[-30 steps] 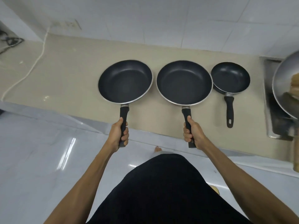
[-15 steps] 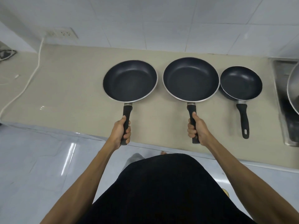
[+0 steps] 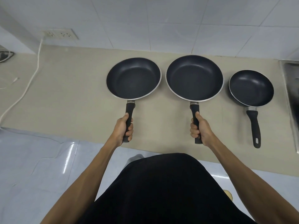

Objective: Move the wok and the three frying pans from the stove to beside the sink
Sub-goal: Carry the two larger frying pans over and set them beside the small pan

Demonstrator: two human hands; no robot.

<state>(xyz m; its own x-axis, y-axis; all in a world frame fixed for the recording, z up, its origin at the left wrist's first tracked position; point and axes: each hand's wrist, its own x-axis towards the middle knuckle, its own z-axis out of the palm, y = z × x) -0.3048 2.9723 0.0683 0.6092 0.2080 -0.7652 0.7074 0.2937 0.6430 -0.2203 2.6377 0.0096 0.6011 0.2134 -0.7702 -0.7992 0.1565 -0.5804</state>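
Three dark non-stick frying pans lie in a row over the beige counter [image 3: 77, 88]. My left hand [image 3: 123, 129] grips the black handle of the left frying pan [image 3: 134, 78]. My right hand [image 3: 199, 130] grips the handle of the large middle frying pan [image 3: 194, 77]. I cannot tell whether these two pans rest on the counter or hover just above it. The small frying pan [image 3: 251, 88] sits alone at the right, its handle pointing toward me, next to the steel sink [image 3: 289, 88] at the right edge. The wok is out of view.
A white cable [image 3: 30, 78] runs down from a wall socket strip [image 3: 60, 34] across the counter's left part. The counter's front edge lies just past my hands, with glossy white floor [image 3: 40, 167] below. White wall tiles back the counter.
The view has swung left: the wok and most of the sink have left the frame on the right. Both held pans now appear spaced further from the small pan.
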